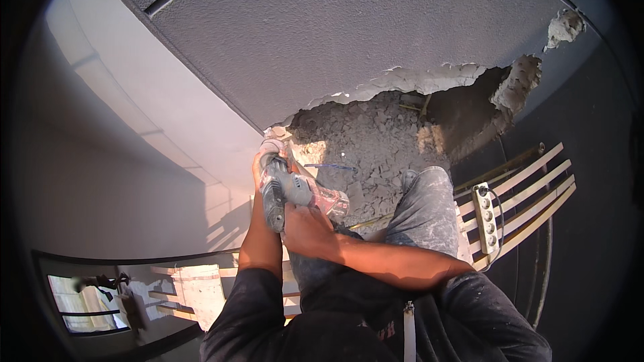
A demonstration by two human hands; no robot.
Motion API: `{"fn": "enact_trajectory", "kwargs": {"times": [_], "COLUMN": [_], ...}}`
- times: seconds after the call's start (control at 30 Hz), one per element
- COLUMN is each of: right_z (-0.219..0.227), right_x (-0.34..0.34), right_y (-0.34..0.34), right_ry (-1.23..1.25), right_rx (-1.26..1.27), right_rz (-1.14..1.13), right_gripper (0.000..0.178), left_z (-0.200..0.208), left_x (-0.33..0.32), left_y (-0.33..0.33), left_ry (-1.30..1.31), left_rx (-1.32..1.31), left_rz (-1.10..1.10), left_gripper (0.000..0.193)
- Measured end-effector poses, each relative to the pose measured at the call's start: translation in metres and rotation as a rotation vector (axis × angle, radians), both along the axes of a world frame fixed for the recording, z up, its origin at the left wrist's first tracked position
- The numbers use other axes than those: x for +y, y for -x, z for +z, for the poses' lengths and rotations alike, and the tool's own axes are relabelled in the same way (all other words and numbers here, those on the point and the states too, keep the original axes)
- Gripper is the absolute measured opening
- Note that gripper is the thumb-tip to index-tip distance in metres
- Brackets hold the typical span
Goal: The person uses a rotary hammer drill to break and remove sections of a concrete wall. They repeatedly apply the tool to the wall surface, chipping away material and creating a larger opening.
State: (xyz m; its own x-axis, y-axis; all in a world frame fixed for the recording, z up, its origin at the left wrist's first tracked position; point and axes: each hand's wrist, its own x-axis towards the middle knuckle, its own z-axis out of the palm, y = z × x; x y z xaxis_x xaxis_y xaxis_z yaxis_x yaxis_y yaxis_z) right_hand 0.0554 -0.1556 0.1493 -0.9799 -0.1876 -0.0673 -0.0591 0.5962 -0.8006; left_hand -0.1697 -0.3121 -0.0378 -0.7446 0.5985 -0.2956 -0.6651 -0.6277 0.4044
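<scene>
A dusty grey and red hammer drill (295,188) is in both my hands, its front end up against the corner where the broken grey wall (349,27) meets the pale wall (194,94). My left hand (259,162) is closed around the front part of the tool. Further back, my right hand (305,230) grips it near the rear, with the forearm crossing in front of my body. The tip of the tool is hard to make out. A jagged edge of broken plaster (416,82) runs right from that corner.
Grey rubble (376,144) spreads below the broken edge, with a thin blue strip (329,166) on it. My dusty knee (422,208) is beside it. At right, a white power strip (486,218) with a dark cord lies on wooden slats (537,194). A framed window (87,303) shows lower left.
</scene>
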Motion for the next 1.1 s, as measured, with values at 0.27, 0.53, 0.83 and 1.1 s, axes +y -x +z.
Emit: {"fn": "enact_trajectory", "kwargs": {"times": [0.27,0.53,0.83,1.1], "right_z": [0.012,0.032,-0.005,0.003], "right_x": [0.099,0.131,0.117,0.093], "right_y": [-0.06,-0.12,-0.081,-0.039], "right_ry": [0.032,0.188,0.155,-0.033], "right_rx": [-0.056,-0.132,0.118,-0.024], "right_rz": [-0.233,-0.327,-0.152,-0.087], "right_gripper": [0.049,0.043,0.054,0.056], "left_z": [0.027,0.039,0.032,0.027], "left_x": [0.107,0.151,0.096,0.063], "left_y": [-0.057,-0.112,-0.071,-0.049], "left_ry": [0.318,0.27,0.322,0.137], "left_rx": [-0.094,-0.182,0.005,0.072], "left_rz": [0.149,0.076,0.253,0.3], "left_gripper": [0.046,0.042,0.044,0.042]}}
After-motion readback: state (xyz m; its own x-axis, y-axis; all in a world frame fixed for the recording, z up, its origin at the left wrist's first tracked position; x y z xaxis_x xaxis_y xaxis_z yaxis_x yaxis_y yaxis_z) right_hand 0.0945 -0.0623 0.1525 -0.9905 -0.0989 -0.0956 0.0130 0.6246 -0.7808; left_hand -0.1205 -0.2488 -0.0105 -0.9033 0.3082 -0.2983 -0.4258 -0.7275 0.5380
